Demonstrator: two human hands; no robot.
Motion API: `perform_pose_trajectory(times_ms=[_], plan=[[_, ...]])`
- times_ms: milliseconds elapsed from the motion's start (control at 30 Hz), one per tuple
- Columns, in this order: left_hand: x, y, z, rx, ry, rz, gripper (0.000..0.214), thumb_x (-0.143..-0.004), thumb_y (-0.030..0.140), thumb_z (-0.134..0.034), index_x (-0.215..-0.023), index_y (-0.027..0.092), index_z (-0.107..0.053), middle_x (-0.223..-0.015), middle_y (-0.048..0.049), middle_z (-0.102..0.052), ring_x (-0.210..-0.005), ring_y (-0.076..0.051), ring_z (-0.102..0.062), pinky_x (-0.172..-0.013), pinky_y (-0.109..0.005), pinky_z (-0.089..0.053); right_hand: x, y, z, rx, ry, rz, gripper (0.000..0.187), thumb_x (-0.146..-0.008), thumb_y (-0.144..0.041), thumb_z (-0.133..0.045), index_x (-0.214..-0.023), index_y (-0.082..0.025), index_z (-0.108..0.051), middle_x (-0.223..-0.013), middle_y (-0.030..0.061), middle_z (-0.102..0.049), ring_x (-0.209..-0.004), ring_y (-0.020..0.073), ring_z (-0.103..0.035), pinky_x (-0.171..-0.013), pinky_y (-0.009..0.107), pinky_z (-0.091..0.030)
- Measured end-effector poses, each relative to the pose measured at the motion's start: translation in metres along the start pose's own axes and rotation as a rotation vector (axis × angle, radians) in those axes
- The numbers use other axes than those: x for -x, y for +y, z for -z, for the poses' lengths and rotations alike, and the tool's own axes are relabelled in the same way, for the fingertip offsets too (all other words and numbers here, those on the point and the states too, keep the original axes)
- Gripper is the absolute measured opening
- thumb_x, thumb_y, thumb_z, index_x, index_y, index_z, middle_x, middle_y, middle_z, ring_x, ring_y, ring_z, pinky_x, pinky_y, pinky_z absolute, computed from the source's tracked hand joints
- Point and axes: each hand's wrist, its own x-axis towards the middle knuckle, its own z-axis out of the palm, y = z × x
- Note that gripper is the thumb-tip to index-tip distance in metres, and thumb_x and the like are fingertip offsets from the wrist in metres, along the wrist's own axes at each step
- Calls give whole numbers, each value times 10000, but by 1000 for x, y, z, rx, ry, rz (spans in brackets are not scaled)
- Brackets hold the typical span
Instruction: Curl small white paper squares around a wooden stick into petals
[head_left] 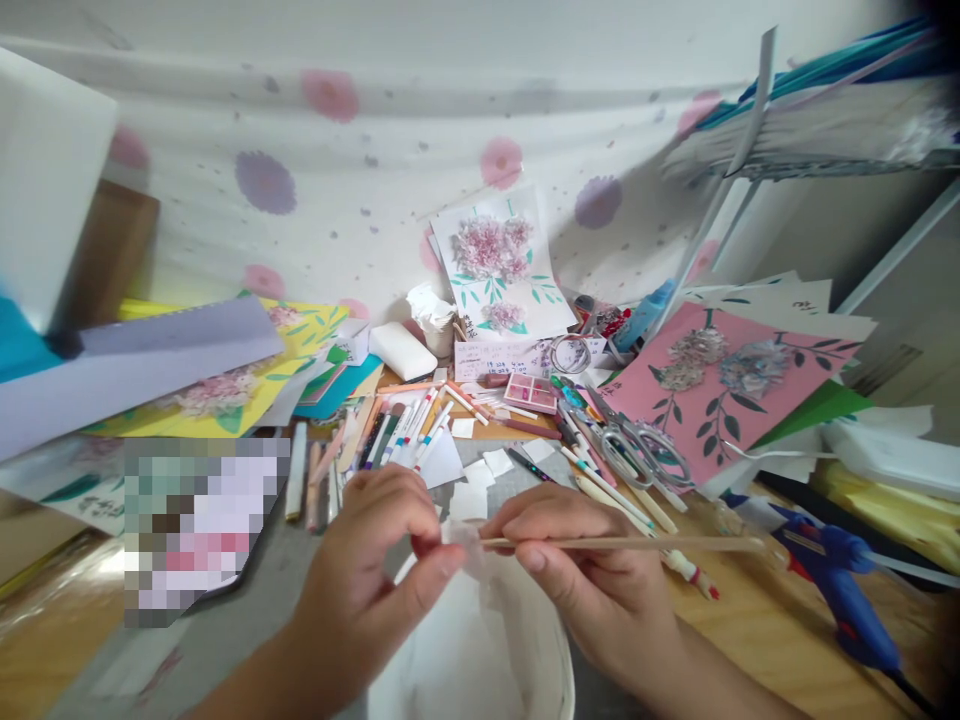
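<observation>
My left hand (pixel 375 570) is closed in a pinch on a small piece of thin white paper (pixel 469 550) at the middle of the view. My right hand (pixel 585 570) is closed around a thin wooden stick (pixel 645 544) that lies level and points left, its tip touching the paper. Both hands hover over a white round container (pixel 551 650) near the table's front edge.
Several pens and markers (pixel 405 430) lie behind the hands, with small white paper squares (pixel 480 480), scissors (pixel 637 450) and a pink flower card (pixel 720 380). A blue glue gun (pixel 840 580) lies right. A white flower card (pixel 502 265) leans at the back. Paper stacks (pixel 187 370) crowd the left.
</observation>
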Motion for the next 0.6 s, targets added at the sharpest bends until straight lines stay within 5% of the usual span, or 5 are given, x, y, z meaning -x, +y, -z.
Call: perform_pose_trajectory(times_ms=[133, 333, 600], plan=[[-3, 2, -2, 7, -115, -10, 101, -807, 177, -621, -737, 228, -569, -704, 18, -611, -763, -208, -550, -760, -367, -358, -3, -3, -2, 2, -17, 57, 388, -833, 2, -631, -1102, -266, -709, -916, 55, -772, -848, 215, -723, -740, 355, -588], [-3, -1, -6, -18, -85, 48, 170, -804, 83, -542, -695, 212, -552, -711, 21, -602, -772, -193, -561, -761, -353, -369, -6, -3, -2, 39, -42, 137, 379, -809, 43, -624, -1093, -193, -710, -909, 89, -779, -846, 211, -732, -736, 325, -594], [-3, -3, -2, 93, -124, 120, 171, -848, 166, -508, -707, 204, -597, -712, -1, -584, -744, -198, -572, -730, -343, -409, -5, 1, 3, 35, 36, 19, 276, -838, -22, -634, -997, -217, -747, -844, 61, -771, -803, 202, -723, -720, 324, -583]])
